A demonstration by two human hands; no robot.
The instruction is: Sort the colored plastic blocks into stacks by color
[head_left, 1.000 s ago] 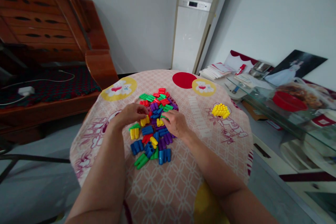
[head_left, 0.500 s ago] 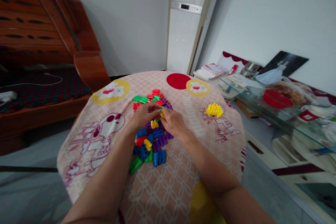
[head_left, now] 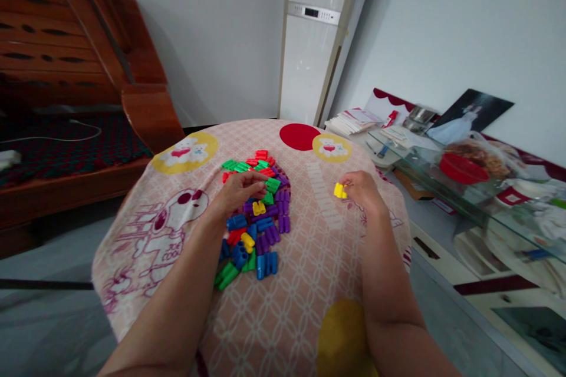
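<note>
My left hand (head_left: 242, 191) hovers over the left side of a pile of colourful plastic building blocks, its thumb and fingers slightly apart with nothing seen between them. A green block (head_left: 272, 185) lies just right of its fingertips. Lower in the pile are a yellow block (head_left: 259, 208), purple blocks (head_left: 268, 239) and a blue block (head_left: 267, 265). Over on the table's right side, my right hand (head_left: 361, 189) pinches a yellow block (head_left: 340, 190) at its fingertips. The hand covers the spot where the yellow cluster stood.
A patterned cloth (head_left: 292, 318) covers the round table. To the left stands a wooden bench (head_left: 145, 100). On the right, a glass-topped cabinet (head_left: 415, 171) holds papers, a red bowl (head_left: 464, 168) and a photo (head_left: 471, 115). A tall white appliance (head_left: 309, 65) stands behind.
My right hand has moved right, from the pile to the yellow cluster, carrying a yellow block. My left hand stays over the pile, its fingers now apart from the right hand.
</note>
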